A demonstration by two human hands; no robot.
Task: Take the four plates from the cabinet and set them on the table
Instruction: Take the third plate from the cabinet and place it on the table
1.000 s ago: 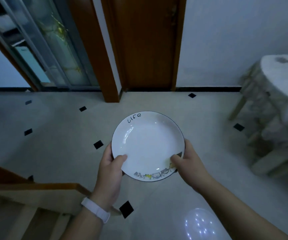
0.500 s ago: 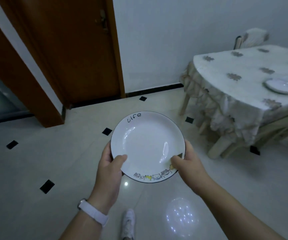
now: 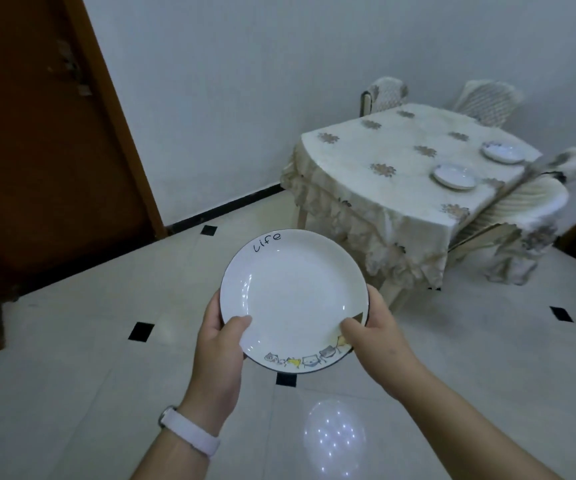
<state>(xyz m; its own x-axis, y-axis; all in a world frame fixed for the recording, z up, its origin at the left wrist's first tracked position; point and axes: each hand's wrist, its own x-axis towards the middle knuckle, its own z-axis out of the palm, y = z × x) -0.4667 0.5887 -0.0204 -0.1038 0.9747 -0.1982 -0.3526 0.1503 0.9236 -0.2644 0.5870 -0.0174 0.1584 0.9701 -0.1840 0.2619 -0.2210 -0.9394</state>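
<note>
Both hands, left [image 3: 219, 344] and right [image 3: 378, 336], clamped on near rim of white "Life" plate [image 3: 293, 299] carried level over floor, with clothed tabletop [image 3: 383, 157] at two o'clock, well apart, right hand nearer, two plates [image 3: 454, 176] already set there.

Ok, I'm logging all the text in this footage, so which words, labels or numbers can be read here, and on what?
"Life": handwritten-style black script on the far rim of the plate held in the left hand and right hand.
The two plates on the table: any print too small and blurred to read.
Nothing else bears legible text.
</note>
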